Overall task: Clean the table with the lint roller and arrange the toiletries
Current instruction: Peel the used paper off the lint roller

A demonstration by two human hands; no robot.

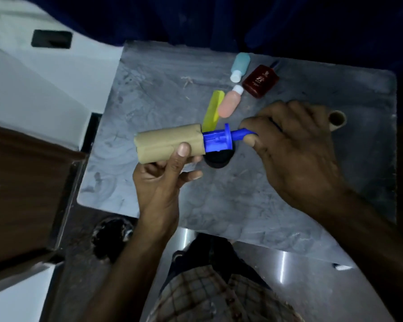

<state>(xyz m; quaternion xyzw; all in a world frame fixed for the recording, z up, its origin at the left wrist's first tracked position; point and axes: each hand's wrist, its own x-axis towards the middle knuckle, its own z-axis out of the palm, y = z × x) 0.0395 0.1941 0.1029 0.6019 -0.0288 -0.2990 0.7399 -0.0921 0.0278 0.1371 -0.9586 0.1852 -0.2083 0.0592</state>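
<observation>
Above the grey table (219, 205) I hold a lint roller in both hands. My left hand (165, 177) grips its tan paper roll (165, 142), thumb on top. My right hand (296, 154) is closed around the blue handle (221, 139), which sticks out of the roll's right end. On the table behind lie a yellow comb (213, 108), a pink bottle (230, 102), a light blue bottle (240, 66) and a dark red bottle (261, 81).
A brown cardboard tube (336, 119) lies behind my right hand. A black round object (218, 160) sits on the table under the roller. A few bits of debris (187, 81) lie near the back. A white surface with a black slot (51, 39) is at the left.
</observation>
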